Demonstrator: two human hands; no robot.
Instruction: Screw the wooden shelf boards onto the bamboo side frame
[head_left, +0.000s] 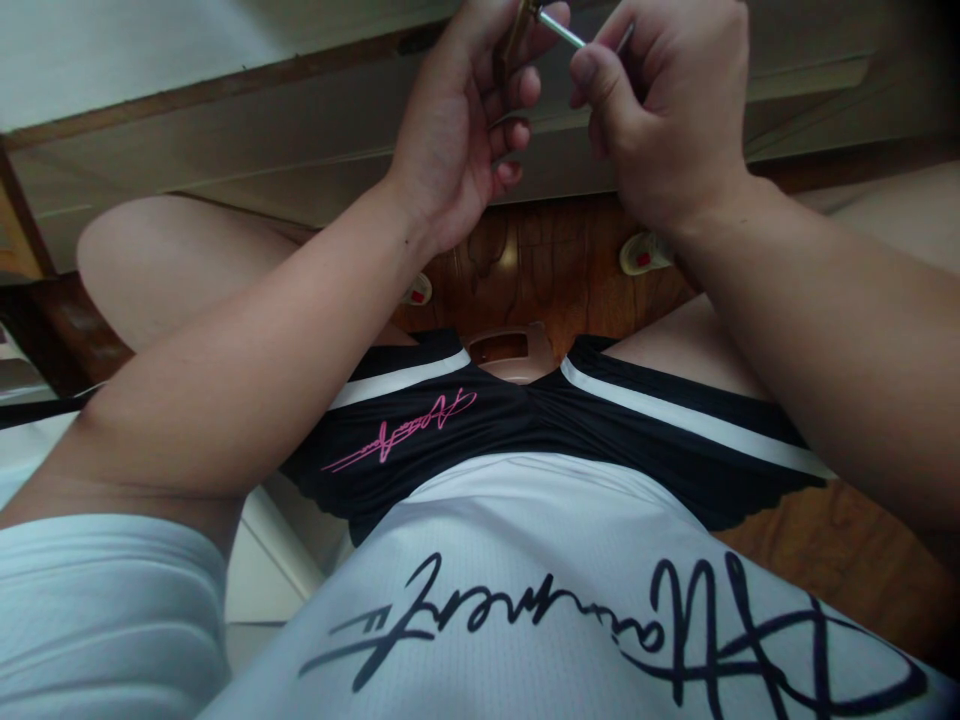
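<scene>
At the top of the view, my left hand (469,125) holds a narrow brown-gold piece (516,45) between thumb and fingers. Its upper end is cut off by the frame edge. The lower fingers curl loosely, palm facing right. My right hand (667,110) is closed around a thin silver metal rod (562,28), which slants up to the left and meets the brown-gold piece near its top. A small dark tip shows beside the right thumb; what it belongs to is hidden in the fist. Both hands are raised over the lap.
A pale tabletop (135,60) with a brown edge runs across the upper left, close to my left forearm. Below lies a glossy wooden floor (517,250). Between the legs is a brown seat edge with a cut-out (517,355). White footwear (643,253) shows on the floor.
</scene>
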